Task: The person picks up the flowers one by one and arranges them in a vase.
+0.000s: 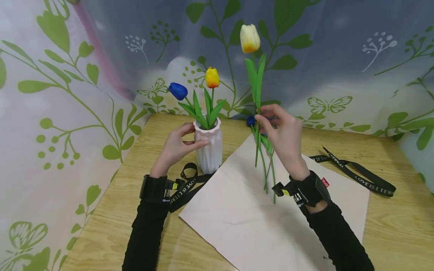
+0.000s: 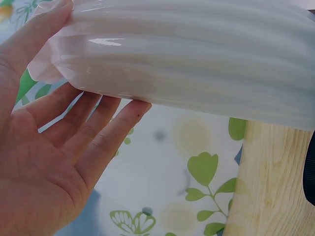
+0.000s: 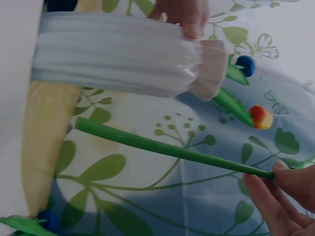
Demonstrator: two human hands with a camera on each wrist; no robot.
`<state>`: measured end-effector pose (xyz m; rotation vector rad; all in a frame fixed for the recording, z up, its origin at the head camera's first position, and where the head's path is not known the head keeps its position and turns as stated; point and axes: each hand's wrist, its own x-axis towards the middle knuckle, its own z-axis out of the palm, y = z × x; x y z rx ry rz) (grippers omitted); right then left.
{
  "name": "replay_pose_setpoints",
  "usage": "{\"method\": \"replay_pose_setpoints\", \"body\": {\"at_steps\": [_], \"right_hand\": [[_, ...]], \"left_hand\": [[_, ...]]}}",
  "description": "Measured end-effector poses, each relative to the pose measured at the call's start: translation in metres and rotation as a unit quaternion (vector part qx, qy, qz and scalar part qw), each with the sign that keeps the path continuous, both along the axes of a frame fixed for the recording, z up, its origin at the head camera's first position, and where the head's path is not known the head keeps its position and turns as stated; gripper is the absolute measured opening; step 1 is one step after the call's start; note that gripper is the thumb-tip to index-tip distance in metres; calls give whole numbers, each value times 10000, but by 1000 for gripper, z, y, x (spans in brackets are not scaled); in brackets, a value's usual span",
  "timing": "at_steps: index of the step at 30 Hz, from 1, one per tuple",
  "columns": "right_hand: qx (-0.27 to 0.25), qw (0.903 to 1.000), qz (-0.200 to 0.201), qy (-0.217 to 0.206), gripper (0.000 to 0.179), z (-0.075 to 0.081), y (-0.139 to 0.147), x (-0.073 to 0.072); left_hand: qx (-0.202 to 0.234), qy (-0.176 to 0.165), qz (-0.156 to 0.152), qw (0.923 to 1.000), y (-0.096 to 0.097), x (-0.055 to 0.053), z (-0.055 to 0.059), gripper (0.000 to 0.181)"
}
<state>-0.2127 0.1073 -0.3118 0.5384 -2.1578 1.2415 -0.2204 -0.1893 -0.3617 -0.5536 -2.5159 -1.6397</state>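
Observation:
A white ribbed vase (image 1: 209,152) stands upright on the table, holding a blue tulip (image 1: 178,91) and a yellow-orange tulip (image 1: 212,77). My left hand (image 1: 178,146) holds it near the rim, thumb on one side and fingers on the other; the left wrist view shows the fingertips (image 2: 140,106) against the vase wall. Between thumb and fingers, my right hand (image 1: 283,130) pinches the stem of a cream-white tulip (image 1: 250,38). This tulip is upright, to the right of the vase, its bare stem end (image 3: 83,125) pointing down above the cloth.
More tulips, one with a blue head (image 1: 250,121), lie with their stems on a pale cloth (image 1: 234,222) spread over the wooden table (image 1: 400,226). Black lettered ribbon (image 1: 374,184) curls at the right, and another ribbon (image 1: 184,194) lies by the vase. A leaf-print curtain (image 1: 325,75) hangs behind.

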Motion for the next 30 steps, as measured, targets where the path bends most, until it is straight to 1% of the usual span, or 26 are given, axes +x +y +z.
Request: {"method": "replay_pose_setpoints", "body": {"at_steps": [2, 4, 6, 7, 9, 10, 13, 16, 19, 23, 25, 27, 30], "right_hand": [[-325, 9993, 164, 81, 25, 10, -5, 1], [-595, 9975, 357, 149, 25, 26, -13, 8], [-748, 9957, 484, 253, 24, 44, -23, 17], [-840, 9944, 547, 337, 24, 50, -26, 17], [-965, 9907, 734, 618, 24, 60, -34, 16], [-1057, 9878, 840, 781, 24, 62, -36, 13], [-1469, 9750, 1188, 1174, 24, 66, -44, 1], [-1847, 9639, 1419, 1292, 22, 75, -55, -2], [-2147, 9560, 1523, 1294, 19, 78, -66, -6], [-2371, 9479, 1682, 1304, 19, 73, -74, -11], [-2359, 9485, 1733, 1210, 19, 70, -78, -9], [-2295, 9517, 1762, 1029, 19, 67, -81, -7], [-2063, 9614, 1656, 761, 19, 57, -84, -6]], "left_hand": [[1, -6, -2, 10000, 0, 0, 0, 60], [4, -3, -13, 10000, -1, 0, 0, 60], [16, 0, -29, 10000, -1, -1, 0, 59], [27, 8, -41, 10000, -1, -1, 0, 59], [31, 22, -55, 10000, -2, -1, 0, 59], [38, 29, -69, 10000, -2, -1, -1, 59], [44, 40, -102, 9999, -2, -2, -2, 59], [38, 63, -116, 9999, -2, -3, -4, 59], [36, 61, -99, 9999, -2, -3, -3, 59], [63, -23, -113, 9999, -1, -2, -2, 59], [87, -60, -129, 9999, -1, -2, -2, 59], [115, -80, -143, 9998, -1, -2, -2, 59], [138, -78, -161, 9997, -1, -2, -3, 58]]}}
